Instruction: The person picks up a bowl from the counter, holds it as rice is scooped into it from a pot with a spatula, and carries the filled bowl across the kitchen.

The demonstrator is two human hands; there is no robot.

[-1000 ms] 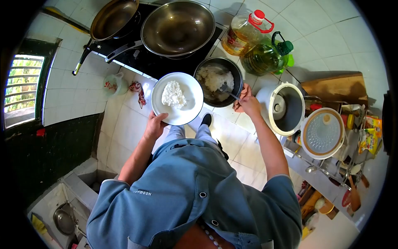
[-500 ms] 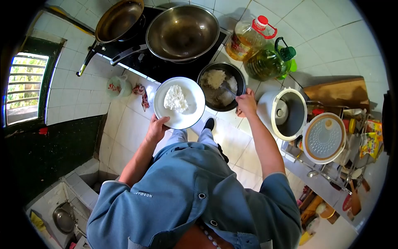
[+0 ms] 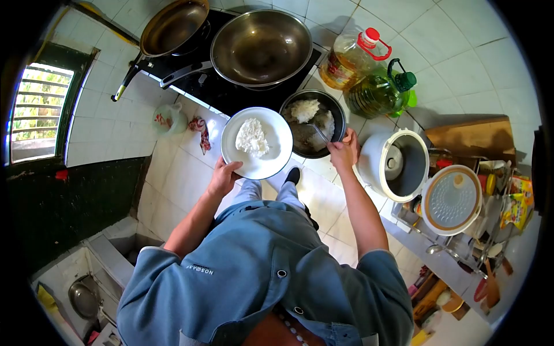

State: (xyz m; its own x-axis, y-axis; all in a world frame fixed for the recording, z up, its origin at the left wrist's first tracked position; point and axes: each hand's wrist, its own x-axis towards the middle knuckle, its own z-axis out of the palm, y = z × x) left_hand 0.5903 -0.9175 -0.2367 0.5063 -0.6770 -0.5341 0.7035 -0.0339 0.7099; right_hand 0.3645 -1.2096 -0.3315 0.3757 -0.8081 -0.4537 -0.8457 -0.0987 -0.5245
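Observation:
My left hand (image 3: 223,176) grips the near rim of a white plate (image 3: 279,151), thumb on top. A mound of white rice (image 3: 251,138) lies on the plate. My right hand (image 3: 343,152) is closed around the handle of a metal spoon (image 3: 319,133) at the right side of a dark round pot (image 3: 336,102). The spoon's head is down among the cooked rice (image 3: 304,110) in the pot, so its shape is mostly hidden. Clumps of rice sit at the pot's far side and right side. The plate is just left of the pot.
A large wok (image 3: 261,49) and a smaller pan (image 3: 173,27) rest on the black stove (image 3: 228,95). Two oil bottles (image 3: 351,60) (image 3: 378,89) stand behind the pot. An open rice cooker (image 3: 381,155), its lid (image 3: 452,199) and crowded utensils are to the right.
My right hand has shifted toward me and left relative to the pot, its wrist turned. The spoon handle now slants more steeply. The plate stays in my left hand, and the whole view has shifted slightly.

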